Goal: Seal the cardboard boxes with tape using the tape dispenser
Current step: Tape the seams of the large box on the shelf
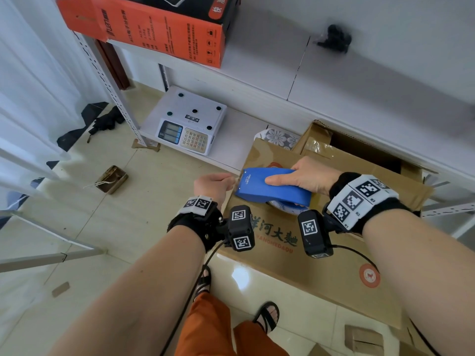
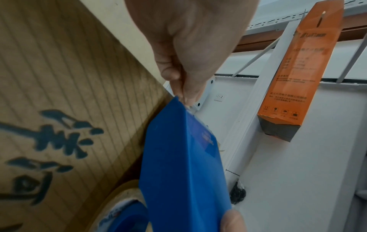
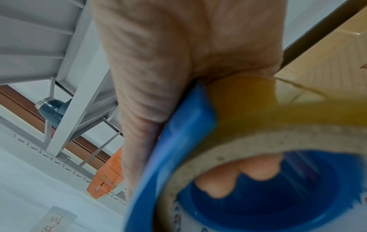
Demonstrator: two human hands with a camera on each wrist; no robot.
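- The right hand point(image 1: 305, 177) grips the blue plastic tape dispenser point(image 1: 270, 186), fingers curled round it.
- The dispenser sits on top of the brown cardboard box point(image 1: 321, 265).
- The left hand point(image 1: 213, 185) pinches the tape end at the dispenser's front.

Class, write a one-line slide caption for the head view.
Right hand grips blue tape dispenser on cardboard box; left hand pinches at its tip.
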